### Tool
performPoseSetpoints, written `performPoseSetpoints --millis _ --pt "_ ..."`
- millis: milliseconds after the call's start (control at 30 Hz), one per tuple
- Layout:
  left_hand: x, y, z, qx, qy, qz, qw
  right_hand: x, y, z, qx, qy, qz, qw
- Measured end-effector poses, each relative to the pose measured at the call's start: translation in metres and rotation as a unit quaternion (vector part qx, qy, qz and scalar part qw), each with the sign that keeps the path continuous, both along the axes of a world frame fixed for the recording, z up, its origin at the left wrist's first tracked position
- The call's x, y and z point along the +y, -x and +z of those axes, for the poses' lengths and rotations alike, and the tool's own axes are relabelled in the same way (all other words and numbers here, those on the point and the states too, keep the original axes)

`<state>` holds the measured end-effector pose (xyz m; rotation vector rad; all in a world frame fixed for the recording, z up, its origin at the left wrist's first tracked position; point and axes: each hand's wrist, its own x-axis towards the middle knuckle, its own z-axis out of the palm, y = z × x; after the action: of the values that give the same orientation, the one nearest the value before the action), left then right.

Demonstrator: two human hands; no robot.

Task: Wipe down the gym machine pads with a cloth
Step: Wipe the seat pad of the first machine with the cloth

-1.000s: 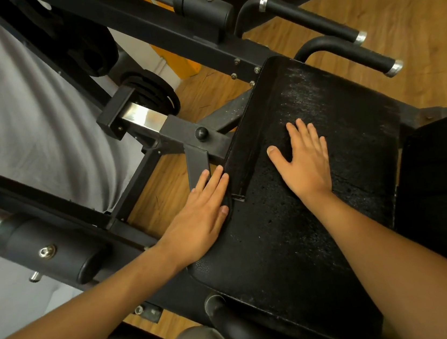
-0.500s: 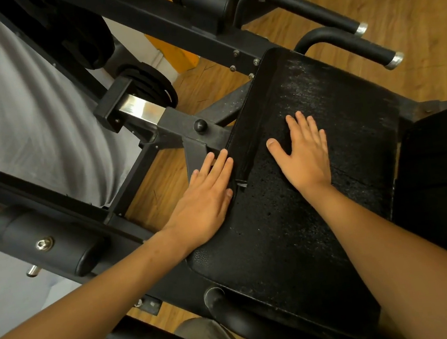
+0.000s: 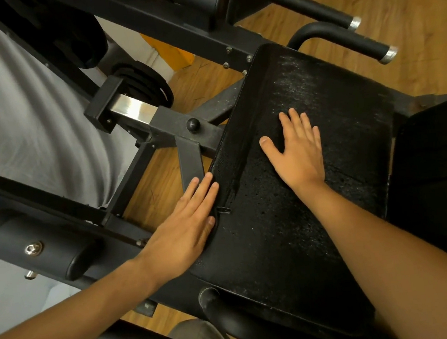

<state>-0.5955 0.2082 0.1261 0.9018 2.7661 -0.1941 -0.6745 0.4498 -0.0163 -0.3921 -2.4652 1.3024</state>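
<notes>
While both lie flat, released: right grip [image 3: 296,154] atop seat pad [image 3: 282,246] | left grip [image 3: 184,230] at its left edge | forearm [image 3: 397,260] hides near-right corner.

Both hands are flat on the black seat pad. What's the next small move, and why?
Probably lift the right hand off the seat pad and fetch a cloth. Both it and the left hand, at the pad's left edge, lie flat with straight fingers, neither holds a cloth, and none is in view.
</notes>
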Motion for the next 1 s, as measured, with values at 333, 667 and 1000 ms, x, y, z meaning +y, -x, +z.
performPoseSetpoints --millis 333,667,1000 --pt "0.062 0.073 -0.008 0.052 -0.043 0.014 0.998 0.001 -0.002 0.001 -0.002 0.003 0.008 1.000" --pt "0.164 0.201 -0.014 0.106 -0.025 -0.007 0.994 0.004 -0.001 -0.001 0.009 -0.003 0.016 1.000" --pt "0.237 0.284 -0.016 0.137 -0.005 0.003 0.991 0.006 -0.001 0.001 0.011 0.016 0.013 1.000"
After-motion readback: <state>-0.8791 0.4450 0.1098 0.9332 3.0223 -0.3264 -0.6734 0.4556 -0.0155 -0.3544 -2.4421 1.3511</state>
